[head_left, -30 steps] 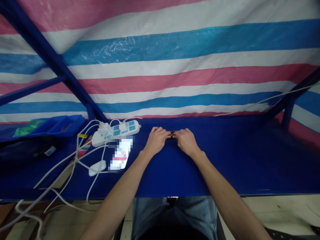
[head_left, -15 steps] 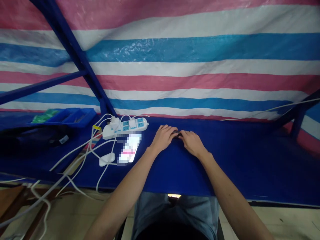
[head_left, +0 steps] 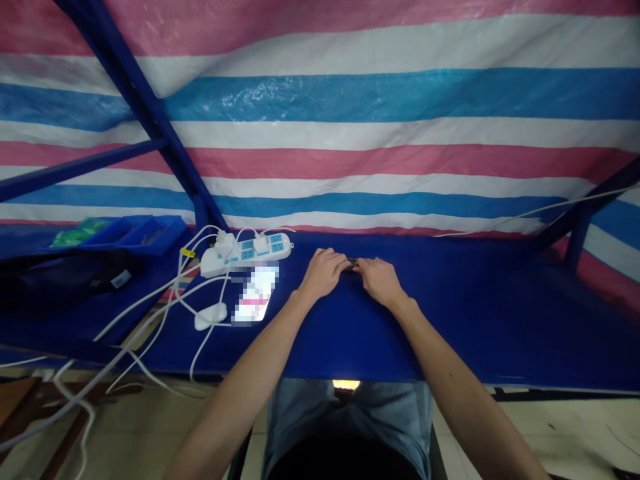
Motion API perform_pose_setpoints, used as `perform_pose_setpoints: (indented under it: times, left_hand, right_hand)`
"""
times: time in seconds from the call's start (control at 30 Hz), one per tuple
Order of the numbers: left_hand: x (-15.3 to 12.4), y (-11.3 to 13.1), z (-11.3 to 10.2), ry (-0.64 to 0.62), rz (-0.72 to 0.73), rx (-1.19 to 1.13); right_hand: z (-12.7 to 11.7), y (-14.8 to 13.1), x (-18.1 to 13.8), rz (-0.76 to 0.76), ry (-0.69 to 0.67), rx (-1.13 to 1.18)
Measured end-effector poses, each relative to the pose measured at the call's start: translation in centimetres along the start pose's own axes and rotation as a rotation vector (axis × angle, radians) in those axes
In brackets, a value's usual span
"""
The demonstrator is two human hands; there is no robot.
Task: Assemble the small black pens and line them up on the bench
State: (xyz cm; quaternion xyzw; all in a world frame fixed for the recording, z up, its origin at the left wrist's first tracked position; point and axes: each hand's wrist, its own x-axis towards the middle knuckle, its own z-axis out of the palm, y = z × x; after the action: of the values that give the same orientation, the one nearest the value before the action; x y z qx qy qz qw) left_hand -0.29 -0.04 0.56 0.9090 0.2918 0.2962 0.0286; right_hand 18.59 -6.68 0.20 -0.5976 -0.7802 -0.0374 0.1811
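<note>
The power strip [head_left: 247,255] lies on the blue table [head_left: 480,313], and to the right of this power strip, a little nearer to the person, is the small dark object [head_left: 352,265], held between the two hands. The left hand [head_left: 323,273], which is the nearer one to the power strip, is grasping the left end of this object with bent fingers and thumb. The right hand [head_left: 381,280], farther right from the power strip, is grasping the other end in a similar way, so the fingertips of both hands come close together. The fingers cover much of the object, therefore I cannot tell exactly what it is. In front of the power strip, on the person's side, there is a bright flat device [head_left: 256,295], blurred by large squares, and a white adapter [head_left: 211,316] lies near it. Two white plugs [head_left: 226,245] sit in the power strip. To the left of the power strip there are a blue bin [head_left: 155,235] and a dark bag [head_left: 60,279]. Behind the power strip hangs a striped sheet [head_left: 380,97].
</note>
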Motion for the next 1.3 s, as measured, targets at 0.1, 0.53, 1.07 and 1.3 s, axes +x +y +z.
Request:
perform_pose_setpoints:
  times: [0.1, 0.53, 1.07, 1.3]
  left_hand:
    - [0.0, -0.2, 0.2, -0.023, -0.021, -0.026]
    - [0.3, -0.2, -0.5, -0.209, -0.176, -0.050]
    - [0.2, -0.6, -0.1, -0.042, -0.139, -0.069]
    - [0.1, -0.2, -0.2, 0.008, -0.127, -0.137]
  right_hand:
    - [0.0, 0.0, 0.0, -0.004, 0.010, -0.021]
    - [0.8, 0.0, 0.1, -0.083, 0.113, -0.132]
    - [0.9, 1.3, -0.1, -0.074, 0.225, 0.099]
    - [1.1, 1.6, -0.2, -0.016, 0.252, 0.168]
